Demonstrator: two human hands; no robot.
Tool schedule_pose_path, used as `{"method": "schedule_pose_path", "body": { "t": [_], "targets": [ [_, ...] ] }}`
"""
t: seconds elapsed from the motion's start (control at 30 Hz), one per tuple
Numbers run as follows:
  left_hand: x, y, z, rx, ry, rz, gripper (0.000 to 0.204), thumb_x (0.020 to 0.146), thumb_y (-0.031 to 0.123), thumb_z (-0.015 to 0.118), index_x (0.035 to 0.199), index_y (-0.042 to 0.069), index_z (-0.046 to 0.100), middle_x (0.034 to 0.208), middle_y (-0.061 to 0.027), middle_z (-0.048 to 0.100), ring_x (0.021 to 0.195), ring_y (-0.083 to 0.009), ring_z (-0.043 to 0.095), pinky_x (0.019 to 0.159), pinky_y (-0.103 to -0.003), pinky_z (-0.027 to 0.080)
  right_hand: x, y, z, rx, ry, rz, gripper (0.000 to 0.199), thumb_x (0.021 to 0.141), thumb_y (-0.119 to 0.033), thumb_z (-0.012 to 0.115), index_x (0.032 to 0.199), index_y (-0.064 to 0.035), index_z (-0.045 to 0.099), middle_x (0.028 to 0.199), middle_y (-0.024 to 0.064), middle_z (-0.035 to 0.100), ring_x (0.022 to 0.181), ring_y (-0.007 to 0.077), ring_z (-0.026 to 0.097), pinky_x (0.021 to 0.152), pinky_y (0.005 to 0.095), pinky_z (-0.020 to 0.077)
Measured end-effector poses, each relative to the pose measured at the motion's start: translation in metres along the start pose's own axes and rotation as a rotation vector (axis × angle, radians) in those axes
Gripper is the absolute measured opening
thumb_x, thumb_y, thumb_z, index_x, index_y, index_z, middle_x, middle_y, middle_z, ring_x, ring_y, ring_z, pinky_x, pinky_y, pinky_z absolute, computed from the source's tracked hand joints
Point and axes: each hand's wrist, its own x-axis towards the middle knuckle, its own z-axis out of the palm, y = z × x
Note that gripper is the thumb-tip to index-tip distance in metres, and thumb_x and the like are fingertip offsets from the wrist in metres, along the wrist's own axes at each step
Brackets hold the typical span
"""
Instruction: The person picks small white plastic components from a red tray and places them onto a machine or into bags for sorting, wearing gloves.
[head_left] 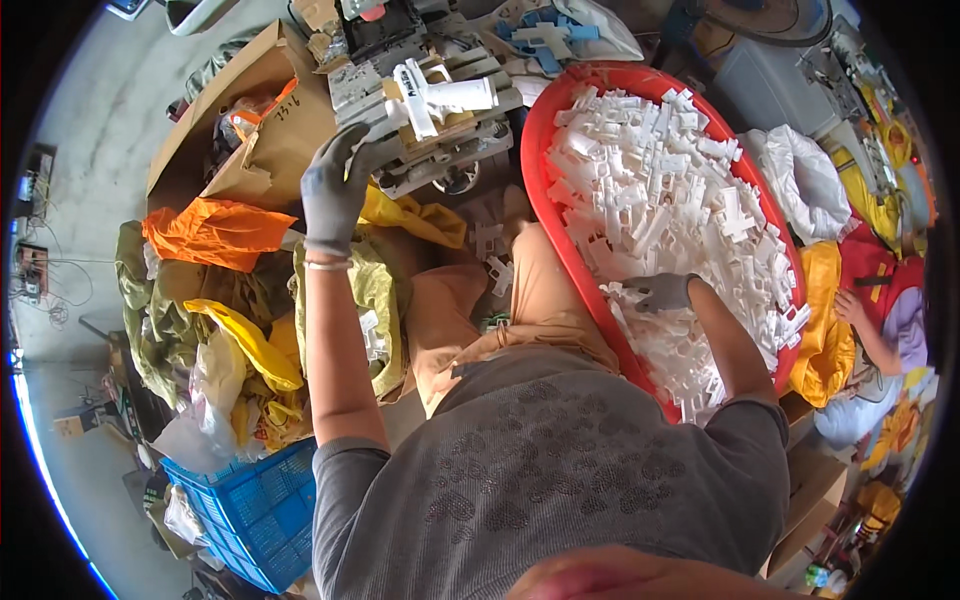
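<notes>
Where sacks [432,222] flank a machine [478,150], the left hand [335,190] is splayed, the right hand [662,292], grip unclear, in a red tub [540,150].

Toy guns [655,190] in tub [560,250], right | machine [440,166] ahead | crate [255,525] left

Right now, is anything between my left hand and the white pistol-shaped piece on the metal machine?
Nothing visible. The gloved left hand is at the near left edge of the metal machine; the white pistol-shaped piece lies on top, uncovered in this view. Whether the fingertips touch the machine, I can't tell.
</notes>
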Motion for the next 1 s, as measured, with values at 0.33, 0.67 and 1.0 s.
{"method": "schedule_pose_path", "body": {
  "t": [0.33,0.67,1.0],
  "targets": [
    [0.032,-0.008,0.024,-0.186,-0.003,-0.059,0.034,0.083,0.016,0.067,0.113,0.002,0.060,0.098,-0.0096,0.067,0.088,-0.0136,0.064,0.076,-0.028,0.051,0.001,-0.002,-0.025,1.344,0.943,-0.534,0.050,0.093,-0.026,0.054,0.135,-0.0028,0.040,0.129,0.0064,0.048,0.114,0.0158,0.050,0.095,0.0321,0.0439],
    [-0.124,-0.027,-0.022,-0.282,0.334,-0.544,0.031,0.089,0.010,0.059,0.118,-0.001,0.057,0.111,-0.0090,0.063,0.097,-0.0135,0.060,0.085,-0.026,0.049,0.024,-0.247,-0.155,-0.139,1.309,-0.978,0.039,0.083,-0.007,0.061,0.122,-0.0078,0.055,0.121,0.0103,0.056,0.112,0.0241,0.053,0.096,0.0332,0.0423],
    [-0.259,-0.038,-0.049,-0.025,0.268,-0.943,0.037,0.092,0.026,0.057,0.118,0.000,0.058,0.113,-0.0093,0.063,0.098,-0.0175,0.059,0.086,-0.029,0.046,0.041,-0.259,-0.181,-0.698,1.353,-0.930,0.039,0.087,-0.018,0.060,0.126,-0.0145,0.054,0.123,0.0090,0.055,0.113,0.0273,0.052,0.097,0.0365,0.0410]
  ]
}}
